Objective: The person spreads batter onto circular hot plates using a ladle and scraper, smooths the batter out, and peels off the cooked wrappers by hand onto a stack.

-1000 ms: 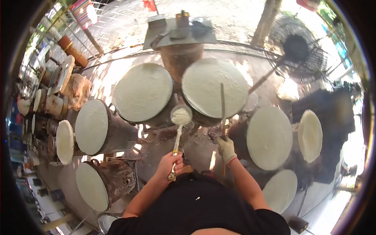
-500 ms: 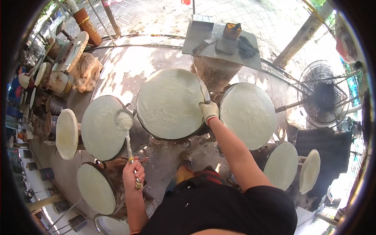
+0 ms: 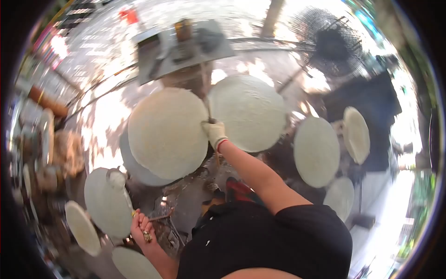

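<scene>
The right hand [image 3: 215, 132], wearing a pale glove with a red cuff, is closing its fingers around a thin stick [image 3: 206, 100]. The stick is running up along the right edge of a large pale round sheet [image 3: 168, 135]. That sheet is lying off-centre over the far-left griddle [image 3: 132, 166], and a grey crescent of the surface is showing along its left and near edges. From here I'm not making out whether the stick is reaching under the sheet.

The bare left hand [image 3: 141, 228] is wrapping firmly around the handle of a ladle [image 3: 115, 178], whose bowl is carrying something white. The bowl is hanging over or resting on the near-left round [image 3: 104, 202]; I can't tell which.

Just beside the sheet, another pale round [image 3: 248, 114] is sitting to the right, with more rounds [image 3: 317, 151] standing farther right. A table [image 3: 218, 51] is standing at the far side, bearing a few blurred objects, and a big fan [image 3: 330, 44] is facing us at the far right.
</scene>
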A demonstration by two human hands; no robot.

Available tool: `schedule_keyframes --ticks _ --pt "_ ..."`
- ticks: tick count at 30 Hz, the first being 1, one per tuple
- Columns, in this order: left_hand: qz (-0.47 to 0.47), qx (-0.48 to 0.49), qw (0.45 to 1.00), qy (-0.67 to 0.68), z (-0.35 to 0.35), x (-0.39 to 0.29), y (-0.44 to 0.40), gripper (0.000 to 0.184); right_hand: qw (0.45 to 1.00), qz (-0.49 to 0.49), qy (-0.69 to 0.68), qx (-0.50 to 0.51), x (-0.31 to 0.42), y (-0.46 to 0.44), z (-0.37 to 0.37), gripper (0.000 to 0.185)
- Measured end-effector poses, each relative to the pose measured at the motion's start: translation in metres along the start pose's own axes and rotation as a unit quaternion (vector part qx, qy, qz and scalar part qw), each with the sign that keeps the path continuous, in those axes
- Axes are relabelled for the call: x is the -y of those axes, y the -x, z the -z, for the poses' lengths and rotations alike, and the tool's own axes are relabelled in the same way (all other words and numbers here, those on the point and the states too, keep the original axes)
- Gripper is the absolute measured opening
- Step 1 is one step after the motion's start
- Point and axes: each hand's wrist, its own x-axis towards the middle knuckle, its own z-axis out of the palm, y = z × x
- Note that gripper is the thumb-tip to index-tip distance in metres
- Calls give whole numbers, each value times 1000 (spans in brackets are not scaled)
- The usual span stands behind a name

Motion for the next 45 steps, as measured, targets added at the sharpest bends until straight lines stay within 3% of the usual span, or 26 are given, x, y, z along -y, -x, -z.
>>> schedule_keyframes --ticks 3,4,8,14,17,20,22,23,26,30,35,45 --pt "46 13 998 -30 -23 16 -25 18 991 82 -102 -22 27 -2 78 25" --pt "58 12 998 -39 -32 20 -31 19 994 15 -109 -2 39 3 119 25" --pt "119 63 989 -58 -70 42 -51 21 961 29 -213 -172 -16 -27 228 27" --pt "153 101 976 -118 -122 77 -55 22 951 -20 118 -286 -50 -73 300 45" --pt "160 107 971 -144 -134 91 -57 23 958 -14 147 -244 -30 -81 312 44" --pt "173 114 965 -157 -141 97 -54 23 954 -86 235 -164 -38 -84 335 39" --pt "185 117 964 -149 -139 100 -56 23 951 -77 195 -225 -39 -54 344 37" --pt "191 113 963 -150 -140 102 -56 22 950 -69 176 -250 -40 -39 342 37" --pt "193 103 966 -139 -144 103 -53 22 965 -20 164 -201 -55 -1 306 34" --pt "167 96 972 -138 -148 100 -50 21 962 93 253 -44 -32 21 224 27" --pt "139 90 978 -130 -135 89 -45 21 901 191 384 60 -2 18 138 38" --pt "111 34 988 -100 -82 63 -44 20 843 190 490 119 30 15 76 72"
